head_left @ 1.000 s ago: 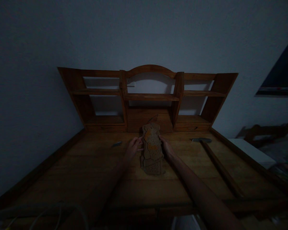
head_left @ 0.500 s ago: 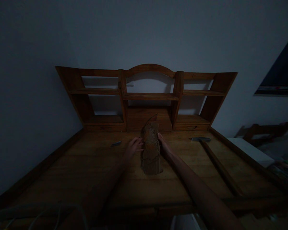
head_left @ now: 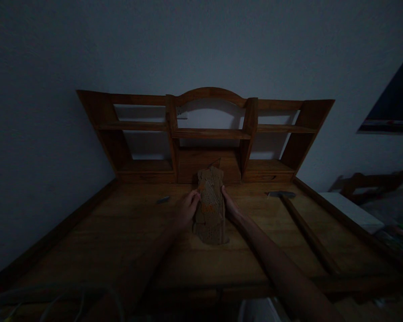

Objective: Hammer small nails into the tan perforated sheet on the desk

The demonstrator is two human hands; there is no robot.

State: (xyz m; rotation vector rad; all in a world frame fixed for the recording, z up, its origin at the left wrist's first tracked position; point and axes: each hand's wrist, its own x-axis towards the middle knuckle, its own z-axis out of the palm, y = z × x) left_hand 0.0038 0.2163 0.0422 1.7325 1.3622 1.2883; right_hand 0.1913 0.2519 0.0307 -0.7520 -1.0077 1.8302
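A worn, torn piece of brown cardboard [head_left: 211, 219], with an orange-brown mark across its middle, is held over the desk in front of me. My left hand [head_left: 188, 207] is closed at its left edge, the fingertips pinching the upper side. Along the opposite edge, my right hand [head_left: 231, 207] grips it with the thumb in front and the other fingers hidden behind. Whether anything is wrapped inside the cardboard I cannot tell. A small dark flat object [head_left: 163, 200] lies left of my left hand, too dim to name.
To the right lies a hammer-like tool [head_left: 304, 226] with a long wooden handle and a metal head. A wooden shelf unit [head_left: 211, 134] stands at the back of the wooden desk [head_left: 121, 232]. A chair back [head_left: 372, 183] and a white surface [head_left: 351, 210] are at far right.
My left hand has gone from loose, spread fingers to a closed grip on the cardboard's left edge. The cardboard's face looks wider and flatter now. My right hand keeps its hold.
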